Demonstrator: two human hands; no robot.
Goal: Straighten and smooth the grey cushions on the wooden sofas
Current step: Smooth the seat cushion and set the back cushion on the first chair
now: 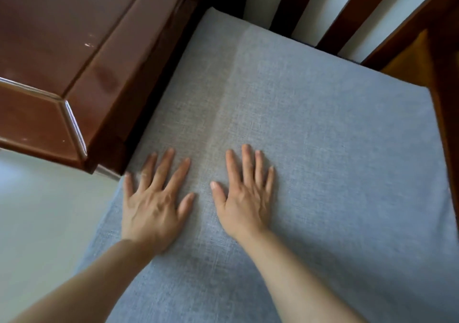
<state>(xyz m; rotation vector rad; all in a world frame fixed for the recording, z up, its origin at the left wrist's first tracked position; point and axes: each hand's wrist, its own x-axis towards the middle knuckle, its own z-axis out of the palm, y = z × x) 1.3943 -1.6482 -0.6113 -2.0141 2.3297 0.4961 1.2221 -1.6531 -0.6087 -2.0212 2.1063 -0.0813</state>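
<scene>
one grey cushion (310, 136) is seen, laid flat on the seat of one wooden sofa (444, 79), and it fills most of the view from the near edge to the back rail. two bare hands are counted, both laid palm down on the near part of the cushion, side by side and just apart. the left hand (154, 203) is pressed flat near the cushion's left edge, its fingers straight and spread wide, with nothing gripped. the right hand (246, 198) is pressed flat just to the right of it, its fingers straight and only slightly spread, the thumb held out toward the left hand, and nothing is held by it either. one paler strip of fabric (231, 86) is seen running from the far edge of the cushion down toward the gap between the two hands. three dark wooden slats (347, 7) of the sofa back are counted behind the cushion, with pale wall (308, 2) showing between them. the sofa's wooden frame is seen along the cushion's right side, touching it. one glossy dark brown wooden table (74, 49) is seen at the upper left, just beside the cushion's left edge, with light glinting on its bevelled corner. pale floor (44, 211) is seen at the lower left, below the table and beside the cushion. no container is seen in the view.
</scene>
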